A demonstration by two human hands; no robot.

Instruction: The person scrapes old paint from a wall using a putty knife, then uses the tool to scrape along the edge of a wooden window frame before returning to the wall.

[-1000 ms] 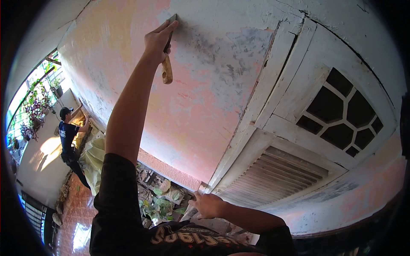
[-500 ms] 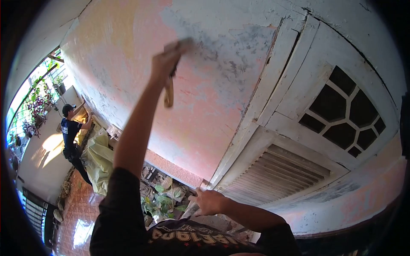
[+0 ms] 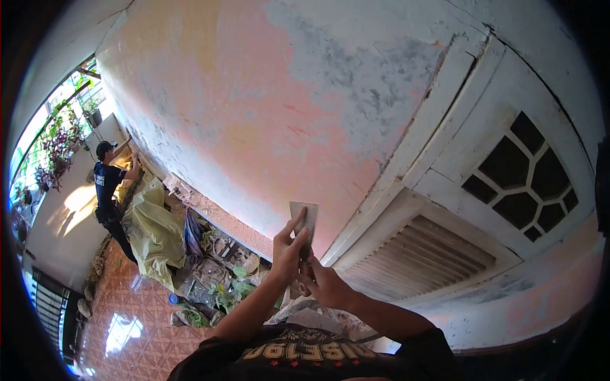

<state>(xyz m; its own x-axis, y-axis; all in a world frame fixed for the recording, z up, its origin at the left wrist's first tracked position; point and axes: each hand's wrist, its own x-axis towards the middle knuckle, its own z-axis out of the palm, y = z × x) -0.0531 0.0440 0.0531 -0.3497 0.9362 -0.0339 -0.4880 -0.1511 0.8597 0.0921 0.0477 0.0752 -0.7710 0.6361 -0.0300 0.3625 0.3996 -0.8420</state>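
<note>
The left hand (image 3: 287, 257) is clamped on a putty knife (image 3: 311, 218), its fingers laid along the flat metal blade. The blade points upward in the head view, and the handle end, with a round hole in it, shows below, between the 2 hands. The right hand (image 3: 332, 286) meets the left at the handle, fingers bent; whether it is closed on the handle I cannot tell. The knife is in front of the lower part of a patchy wall (image 3: 254, 127), near its right edge; whether it touches the wall is not clear.

The wall shows worn pink, yellowish and white paint with grey, rough patches toward the upper right. Beside it stands a white wooden frame (image 3: 419, 140) with a louvered panel (image 3: 416, 257) and, farther right, a panel with dark, many-sided openings (image 3: 516, 178).

Along the foot of the wall runs a pink ledge (image 3: 232, 222). Below it are rubble and leafy plants (image 3: 232, 297), with a crumpled yellow-green sheet (image 3: 155, 232) to their left, near a reddish tiled floor (image 3: 136, 292). At far left, 1 other person (image 3: 108, 181) in a dark cap and dark clothes reaches both arms toward the wall.
</note>
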